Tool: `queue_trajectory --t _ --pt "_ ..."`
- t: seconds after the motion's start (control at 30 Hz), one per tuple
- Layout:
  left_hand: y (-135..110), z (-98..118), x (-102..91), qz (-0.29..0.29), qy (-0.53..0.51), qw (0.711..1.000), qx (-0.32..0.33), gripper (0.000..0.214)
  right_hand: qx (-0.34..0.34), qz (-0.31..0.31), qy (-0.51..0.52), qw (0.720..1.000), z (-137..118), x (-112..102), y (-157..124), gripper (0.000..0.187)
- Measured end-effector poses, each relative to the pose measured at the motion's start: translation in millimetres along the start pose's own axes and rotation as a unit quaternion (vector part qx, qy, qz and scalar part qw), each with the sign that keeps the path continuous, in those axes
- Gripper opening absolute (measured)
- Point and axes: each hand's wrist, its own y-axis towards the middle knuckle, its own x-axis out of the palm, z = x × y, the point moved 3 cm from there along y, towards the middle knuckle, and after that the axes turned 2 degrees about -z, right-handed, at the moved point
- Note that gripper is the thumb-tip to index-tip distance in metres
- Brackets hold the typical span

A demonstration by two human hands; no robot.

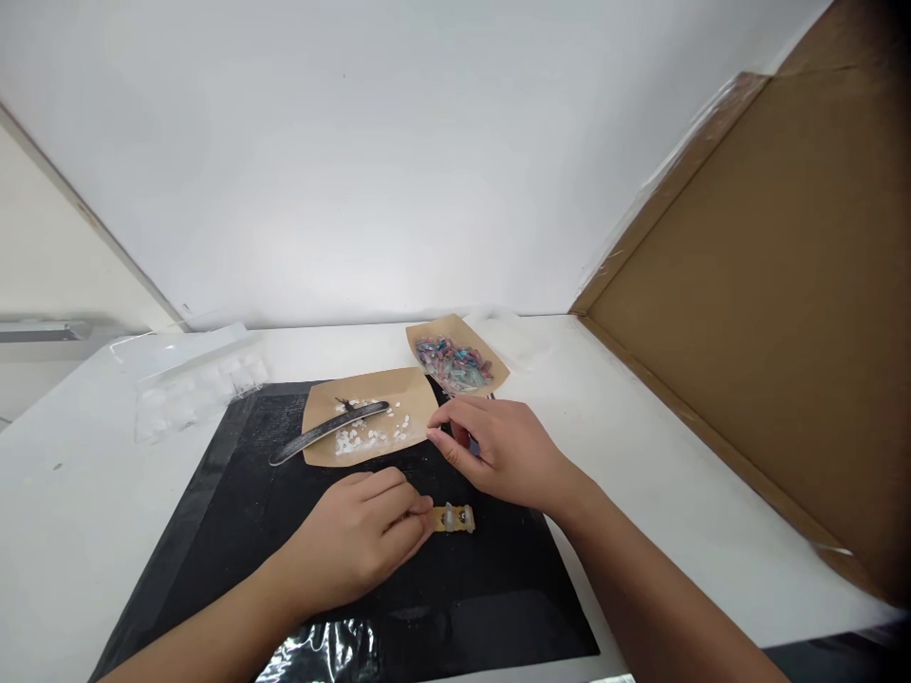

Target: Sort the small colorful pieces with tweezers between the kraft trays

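Observation:
My left hand (370,531) is closed on one end of a short yellowish strip (454,519) that carries small pale translucent pieces; the fingers cover the rest of it. My right hand (502,451) is in a pinch at the right edge of the nearer brown paper tray (405,381). Whatever lies between its fingertips is too small to tell. Inside that tray are scattered small white flakes (352,440) and a dark twig-like bit (344,405). A curved black nail file (324,434) rests across the tray, its left end over the rim.
Behind my right hand stands a second brown paper tray (491,349) heaped with shiny coloured pieces (454,363). Clear plastic packaging (195,389) lies at the left. A black mat (498,607) covers part of the white table (641,474). A cardboard panel (769,285) rises on the right.

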Motion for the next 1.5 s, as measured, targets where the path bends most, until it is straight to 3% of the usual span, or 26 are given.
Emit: queue_trajectory --t 0.13,0.57,0.93,1.2,1.5 --pt "-4 -4 1.3 -0.048 -0.003 0.999 0.002 0.002 0.009 -0.001 -0.007 1.0 2 0 1 0.025" --pt "-4 -7 -1.2 -0.054 -0.061 0.996 -0.038 0.006 0.008 -0.014 -0.037 0.999 5 3 1 0.026" --pt "-4 -9 4.4 -0.114 -0.066 0.99 -0.056 0.014 0.012 0.019 -0.019 1.0 11 4 1 0.022" --pt "-5 -10 6.1 -0.112 -0.096 0.985 -0.094 0.018 0.001 -0.005 -0.024 1.0 6 1 2 0.025" --pt "-4 -11 6.4 -0.094 -0.134 0.981 -0.107 0.008 0.001 -0.023 -0.034 0.999 4 2 2 0.026"
